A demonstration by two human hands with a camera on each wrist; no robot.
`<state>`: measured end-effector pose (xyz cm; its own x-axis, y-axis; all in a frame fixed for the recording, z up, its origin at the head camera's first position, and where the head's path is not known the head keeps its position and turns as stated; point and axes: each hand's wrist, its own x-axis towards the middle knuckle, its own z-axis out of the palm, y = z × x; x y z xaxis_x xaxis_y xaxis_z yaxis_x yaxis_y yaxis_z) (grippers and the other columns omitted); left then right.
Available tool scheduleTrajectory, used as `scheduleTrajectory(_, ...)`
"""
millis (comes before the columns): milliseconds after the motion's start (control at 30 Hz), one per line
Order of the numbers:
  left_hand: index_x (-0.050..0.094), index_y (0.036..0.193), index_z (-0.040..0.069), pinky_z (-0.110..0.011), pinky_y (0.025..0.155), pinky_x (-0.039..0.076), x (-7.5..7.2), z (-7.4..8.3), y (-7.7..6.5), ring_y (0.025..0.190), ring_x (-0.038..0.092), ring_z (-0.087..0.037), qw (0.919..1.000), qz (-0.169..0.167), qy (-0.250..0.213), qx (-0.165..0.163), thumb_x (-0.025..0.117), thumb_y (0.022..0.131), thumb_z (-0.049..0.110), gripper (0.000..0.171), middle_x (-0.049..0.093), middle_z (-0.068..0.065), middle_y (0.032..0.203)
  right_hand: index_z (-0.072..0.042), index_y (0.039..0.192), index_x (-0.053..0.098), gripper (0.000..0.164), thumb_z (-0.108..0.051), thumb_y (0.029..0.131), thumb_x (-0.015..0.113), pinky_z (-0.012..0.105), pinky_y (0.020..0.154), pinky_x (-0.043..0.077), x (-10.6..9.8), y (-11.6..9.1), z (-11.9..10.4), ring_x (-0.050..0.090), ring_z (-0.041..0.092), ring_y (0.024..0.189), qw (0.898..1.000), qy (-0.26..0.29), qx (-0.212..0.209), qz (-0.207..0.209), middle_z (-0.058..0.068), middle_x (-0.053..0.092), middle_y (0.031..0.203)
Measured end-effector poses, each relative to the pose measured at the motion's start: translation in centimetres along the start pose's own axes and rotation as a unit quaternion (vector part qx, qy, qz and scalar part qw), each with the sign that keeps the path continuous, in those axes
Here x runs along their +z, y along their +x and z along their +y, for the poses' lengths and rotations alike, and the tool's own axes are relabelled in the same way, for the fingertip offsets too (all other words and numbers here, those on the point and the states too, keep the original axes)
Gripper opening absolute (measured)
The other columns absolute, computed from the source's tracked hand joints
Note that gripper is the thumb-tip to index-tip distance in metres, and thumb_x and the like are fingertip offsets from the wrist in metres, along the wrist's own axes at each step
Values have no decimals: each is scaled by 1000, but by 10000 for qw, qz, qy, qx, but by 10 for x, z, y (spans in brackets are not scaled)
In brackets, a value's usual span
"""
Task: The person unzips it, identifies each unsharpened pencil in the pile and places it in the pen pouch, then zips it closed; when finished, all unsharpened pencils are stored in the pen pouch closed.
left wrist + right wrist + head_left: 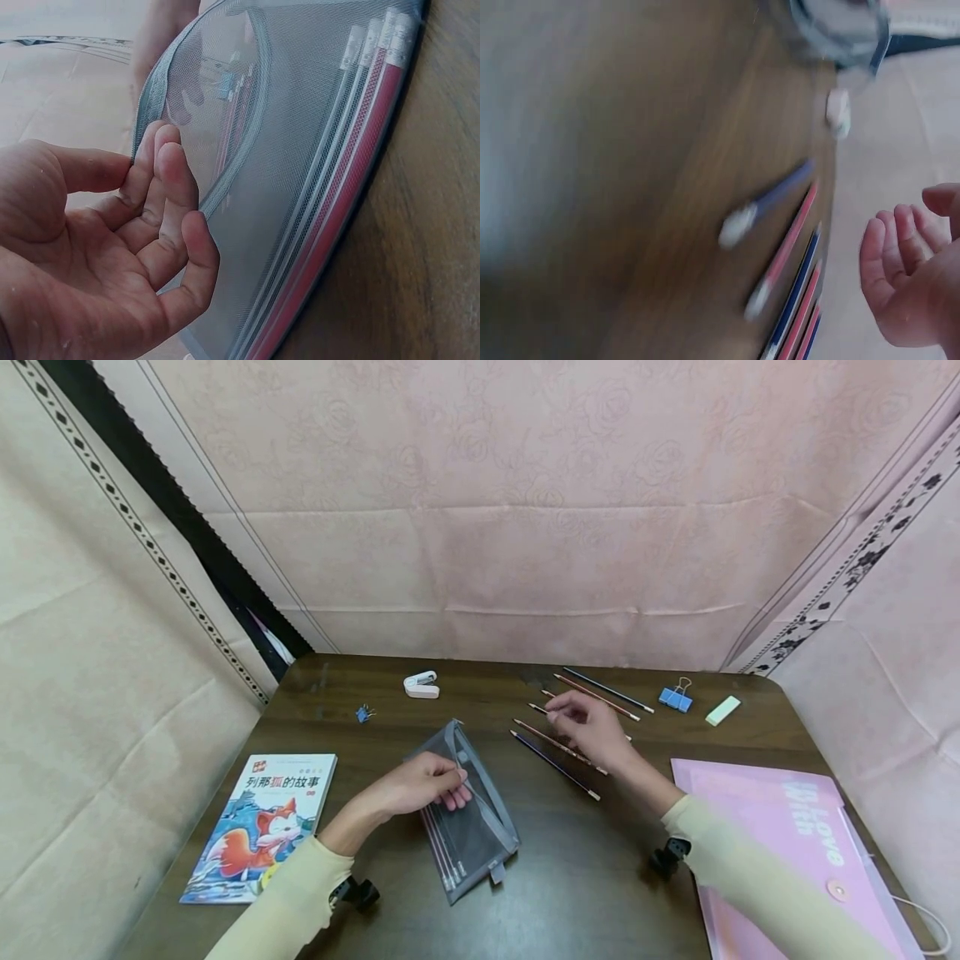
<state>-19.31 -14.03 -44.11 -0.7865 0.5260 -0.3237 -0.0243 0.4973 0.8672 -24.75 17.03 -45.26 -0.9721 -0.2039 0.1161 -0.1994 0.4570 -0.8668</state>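
My left hand (429, 783) pinches the zipped edge of a grey mesh pencil pouch (480, 835) between thumb and fingers. In the left wrist view the opening of the pouch (300, 112) gapes, and several pencils (367, 112) with white eraser ends lie inside along one side. My right hand (588, 727), its fingers loosely bent and holding nothing, hovers above a row of loose pencils (555, 766). These are dark blue and red, as the right wrist view shows. The hand covers part of the middle ones in the head view.
Left of the pouch lies a picture book (258, 835) with a fox cover. Along the back are a small blue binder clip (363, 714), a white stapler (422, 686), a larger blue binder clip (675, 698) and a pale eraser (722, 711). A pink folder (780, 827) lies under the right forearm.
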Motion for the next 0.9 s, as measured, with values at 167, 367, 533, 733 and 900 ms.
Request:
scheduleTrajectory(167,71,95,8,-37,79,52,-1,0,0,79,66,-16,10000,-6,-12,-8,47,102,28,33,72,-4,87,-21,110,69,19,-26,93,64,26,64,48,-25,18,36,61,17,77,9919,-1008,-318,702,2,71,91)
scheduleTrajectory(367,71,95,8,-37,79,53,0,1,0,80,67,-17,10000,-28,-18,-4,46,102,27,32,72,-4,88,-18,109,70,20,-17,89,68,28,69,48,-52,36,64,63,16,80,9821,-1496,-256,1113,1,72,89)
scheduleTrajectory(533,71,93,7,-37,79,54,2,1,1,79,67,-16,10000,-39,-12,-1,47,101,26,31,73,-4,87,-13,110,69,22,-11,88,68,36,71,48,-67,49,79,65,23,83,9763,-1849,-264,1095,7,70,92)
scheduleTrajectory(733,71,93,5,-36,79,54,2,2,2,78,67,-16,10000,-37,-17,25,49,100,26,31,73,-6,87,-13,113,67,25,-11,88,68,46,80,50,-79,62,91,64,27,91,9686,-2372,-129,733,11,67,100)
scheduleTrajectory(900,71,94,3,-39,79,54,2,1,1,79,67,-17,10000,-40,-52,31,50,100,26,32,73,-8,89,-13,115,67,27,-15,89,67,48,81,49,-87,68,97,64,28,92,9660,-2551,144,400,12,68,101)
